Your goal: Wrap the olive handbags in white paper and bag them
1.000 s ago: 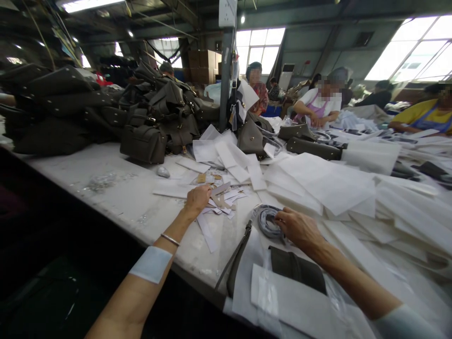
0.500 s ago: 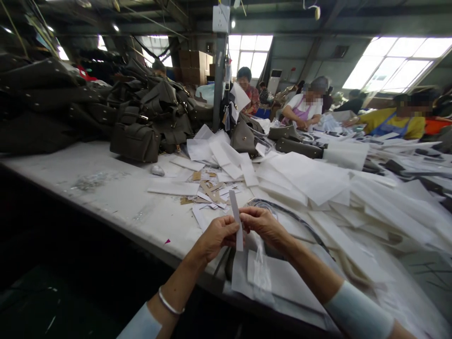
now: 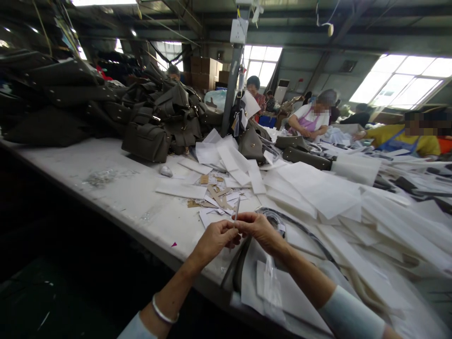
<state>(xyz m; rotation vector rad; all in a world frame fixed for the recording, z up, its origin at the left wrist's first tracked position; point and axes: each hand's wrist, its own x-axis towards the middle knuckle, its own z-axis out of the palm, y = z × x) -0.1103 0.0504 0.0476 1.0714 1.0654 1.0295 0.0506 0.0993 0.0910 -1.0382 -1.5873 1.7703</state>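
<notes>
A narrow white strip (image 3: 237,207), seen nearly edge-on, stands upright between my hands above the table's front edge. My left hand (image 3: 219,238) pinches it from the left, and my right hand (image 3: 257,228) grips it from the right with thumb and fingertips. My fingers hide its middle. Just below my hands, a dark bag part with white sheets (image 3: 278,282) and clear plastic wrap (image 3: 271,278) lies at the table edge. Behind my right hand is a coiled, plastic-wrapped strap (image 3: 275,219).
Cardboard and paper scraps (image 3: 215,195) lie beyond my hands. White foam sheets (image 3: 318,188) cover the table's right side. Dark bags (image 3: 146,139) are heaped at the back left beside a metal post (image 3: 233,84). Co-workers (image 3: 312,117) sit across the table.
The white strip has turned from showing its flat face to nearly edge-on, and my hands have come closer together around it. The camera view has shifted slightly.
</notes>
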